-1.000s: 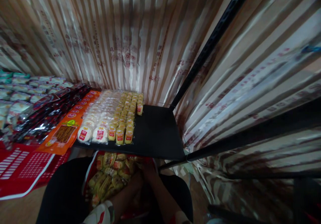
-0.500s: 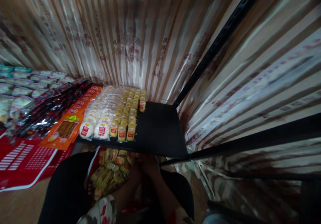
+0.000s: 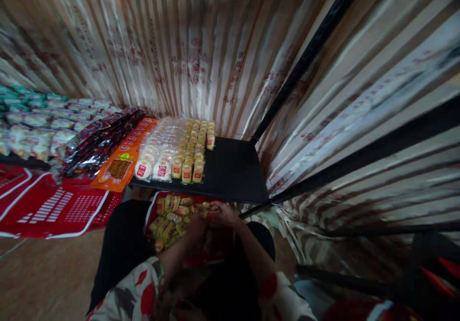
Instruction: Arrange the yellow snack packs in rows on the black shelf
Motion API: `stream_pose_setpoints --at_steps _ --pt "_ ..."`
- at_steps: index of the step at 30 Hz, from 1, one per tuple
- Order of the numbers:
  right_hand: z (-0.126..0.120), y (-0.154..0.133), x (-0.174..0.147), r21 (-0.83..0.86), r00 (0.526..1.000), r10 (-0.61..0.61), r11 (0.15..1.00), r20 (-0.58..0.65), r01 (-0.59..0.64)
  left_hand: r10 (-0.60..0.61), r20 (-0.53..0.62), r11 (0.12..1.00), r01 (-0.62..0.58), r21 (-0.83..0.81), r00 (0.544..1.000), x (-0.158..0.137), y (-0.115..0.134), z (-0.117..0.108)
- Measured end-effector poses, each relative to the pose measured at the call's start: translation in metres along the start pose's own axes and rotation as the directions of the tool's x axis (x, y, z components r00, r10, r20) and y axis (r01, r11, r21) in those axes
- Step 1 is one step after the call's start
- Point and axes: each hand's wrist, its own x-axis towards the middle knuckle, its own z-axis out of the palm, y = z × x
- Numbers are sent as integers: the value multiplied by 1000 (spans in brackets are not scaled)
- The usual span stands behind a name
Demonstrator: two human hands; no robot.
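Note:
A red basket (image 3: 148, 215) with a white rim sits between the knees, its left half heaped with small yellow wrapped snack cakes (image 3: 166, 230). Over the basket's right part, my left hand (image 3: 197, 225) and my right hand (image 3: 223, 214) are close together. A yellow wrapped snack cake (image 3: 204, 207) shows between them, both hands appearing closed at it; shade hides most of the left fingers. Just beyond, rows of the same yellow cakes (image 3: 187, 165) stand on a black shelf (image 3: 233, 172), beside rows of white round wrapped cakes (image 3: 161, 170).
Left of the cakes lie an orange snack packet (image 3: 120, 167), dark shiny packets (image 3: 97, 143) and white packets (image 3: 36, 134). More red baskets (image 3: 53, 211) stand at lower left. Black metal posts (image 3: 309, 62) and a striped curtain (image 3: 201, 48) bound the shelf.
The view has shifted, so shelf and basket appear higher and slightly right. My hands remain together over the basket, now lifted a little into clearer view with a yellow packet between them.

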Motion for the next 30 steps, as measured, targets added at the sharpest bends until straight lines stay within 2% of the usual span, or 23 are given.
stream_pose_setpoints --at_steps 3,5,7,10,14,18,22,26,30 --pt "-8 -12 -8 89 993 -58 995 101 49 127 19 987 -128 100 992 -5 1 -14" --pt "-11 -20 -12 123 982 -101 989 159 82 207 57 974 -211 83 977 -6 1 -20" --pt "-13 -28 -14 134 978 -127 985 164 105 260 103 965 -263 12 960 -8 2 -23" --pt "-16 -38 -16 147 979 -175 976 103 159 323 99 941 -309 -140 941 -11 5 -25" --pt "-21 -47 -19 193 970 -239 951 -44 243 304 -41 897 -300 -325 952 -18 17 -28" --pt "-24 -52 -22 364 971 -159 906 -180 216 246 -86 839 -256 -480 965 -23 38 -29" --pt "-24 -57 -26 409 961 -149 881 -234 237 241 -97 787 -253 -563 966 -23 60 -24" --pt "-28 -63 -28 395 945 -181 875 -271 281 224 -95 830 -241 -502 970 -20 80 -19" --pt "-42 -68 -19 379 923 -193 869 -333 318 252 -159 940 -280 -196 955 -20 99 -18"
